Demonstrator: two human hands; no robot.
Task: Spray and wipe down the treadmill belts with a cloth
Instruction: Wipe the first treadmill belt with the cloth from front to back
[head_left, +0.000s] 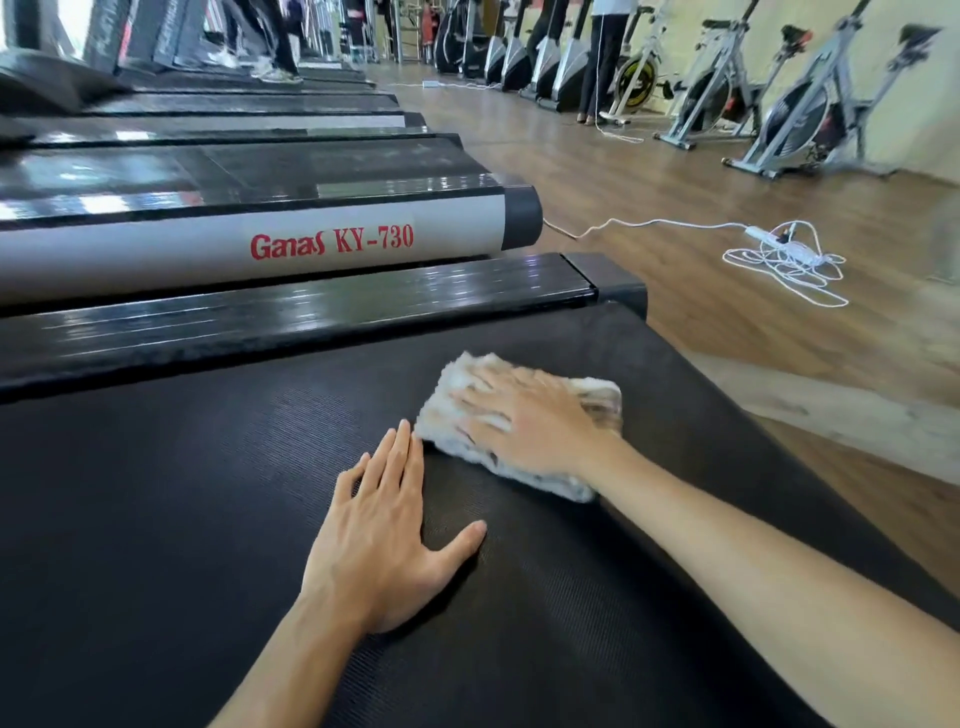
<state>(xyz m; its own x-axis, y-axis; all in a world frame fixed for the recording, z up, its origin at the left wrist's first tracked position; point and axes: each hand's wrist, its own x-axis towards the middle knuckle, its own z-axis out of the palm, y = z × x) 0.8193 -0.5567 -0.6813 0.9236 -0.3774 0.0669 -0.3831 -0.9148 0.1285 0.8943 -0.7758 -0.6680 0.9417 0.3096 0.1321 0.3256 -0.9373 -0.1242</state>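
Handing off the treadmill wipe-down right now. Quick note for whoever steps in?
Right hand: flat, fingers straight, pressing the cloth on the near treadmill belt, toward its rear end.
Left hand: open, palm down on the bare belt, fingertips beside the cloth's edge.
No spray bottle in view.
Done: cannot tell how much of this belt is wiped.
Left: finish this belt, then the neighbouring Ganas KY-730 treadmill and the row beyond.

- treadmill belt (208, 519): black, fine ribbed weave
- cloth (524, 470): off-white, grey smudges
- side rail (182, 254) at 11 o'clock: grey, red lettering
- floor (675, 171): brown wood grain
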